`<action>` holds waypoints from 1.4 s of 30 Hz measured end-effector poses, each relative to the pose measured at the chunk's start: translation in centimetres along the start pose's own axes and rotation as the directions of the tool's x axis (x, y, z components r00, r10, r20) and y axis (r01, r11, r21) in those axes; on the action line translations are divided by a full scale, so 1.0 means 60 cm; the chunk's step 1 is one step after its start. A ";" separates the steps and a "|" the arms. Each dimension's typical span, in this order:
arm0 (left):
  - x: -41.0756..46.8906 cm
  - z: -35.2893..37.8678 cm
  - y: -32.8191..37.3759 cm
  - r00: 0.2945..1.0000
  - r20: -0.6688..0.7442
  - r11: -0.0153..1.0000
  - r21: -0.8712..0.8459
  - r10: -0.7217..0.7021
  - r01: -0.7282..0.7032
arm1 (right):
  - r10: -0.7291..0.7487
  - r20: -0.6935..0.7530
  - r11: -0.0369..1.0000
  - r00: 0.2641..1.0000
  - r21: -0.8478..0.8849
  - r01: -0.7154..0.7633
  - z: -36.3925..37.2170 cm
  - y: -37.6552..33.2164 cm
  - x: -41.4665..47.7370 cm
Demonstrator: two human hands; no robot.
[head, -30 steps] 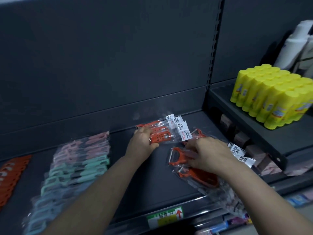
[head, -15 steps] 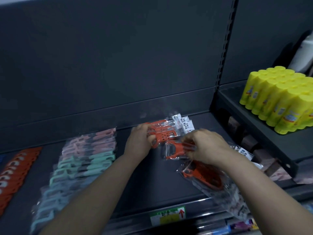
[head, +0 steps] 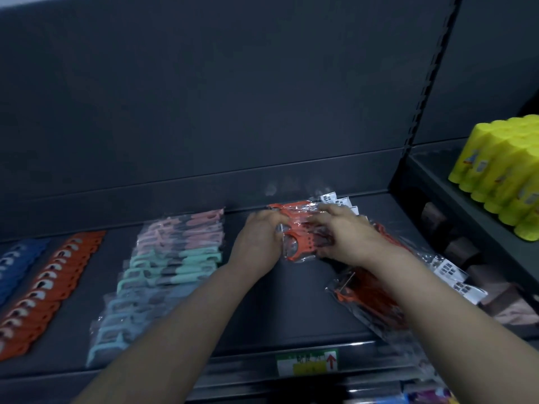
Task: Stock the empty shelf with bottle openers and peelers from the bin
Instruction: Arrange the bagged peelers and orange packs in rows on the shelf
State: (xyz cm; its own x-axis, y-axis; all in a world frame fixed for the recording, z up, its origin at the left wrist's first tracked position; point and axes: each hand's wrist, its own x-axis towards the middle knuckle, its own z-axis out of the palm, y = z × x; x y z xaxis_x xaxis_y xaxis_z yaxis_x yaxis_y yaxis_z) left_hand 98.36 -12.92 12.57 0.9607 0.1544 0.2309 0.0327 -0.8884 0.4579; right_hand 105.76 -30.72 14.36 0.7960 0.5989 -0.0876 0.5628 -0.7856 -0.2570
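Now squaring the bagged orange peelers [head: 296, 249] at the back of the shelf [head: 291, 313].
Fingers curled over the plastic, the left hand [head: 258, 243] and right hand [head: 339, 237] grip the stack from either side — best to butt the bags flush, labels aligned, parallel to the pastel row [head: 175, 258], before drawing on the loose pile [head: 373, 295].

Dim, bluish light; soft motion blur throughout, wide-angle bending at edges.
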 end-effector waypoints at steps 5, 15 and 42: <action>0.007 0.030 0.036 0.927 0.148 0.932 0.062 0.344 -0.356 | 0.399 -0.062 0.911 0.915 -0.090 -0.404 -0.016 0.044 -0.099; 0.036 0.074 0.033 0.970 0.215 0.923 0.338 0.116 -0.185 | 0.193 0.179 0.980 0.965 0.015 -0.199 0.031 0.107 -0.189; 0.000 0.044 0.065 0.918 0.396 0.999 -0.016 -0.030 0.040 | -0.260 0.183 0.959 0.948 0.166 0.231 0.036 0.120 -0.133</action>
State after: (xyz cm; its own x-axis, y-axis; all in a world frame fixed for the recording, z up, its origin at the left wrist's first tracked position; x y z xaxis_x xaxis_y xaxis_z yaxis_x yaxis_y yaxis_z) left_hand 99.22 -17.52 12.06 0.9899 -0.0028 -0.1416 0.0663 -0.8745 0.4806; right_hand 103.00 -40.82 11.12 0.5677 0.8005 -0.1921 0.6863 -0.5891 -0.4266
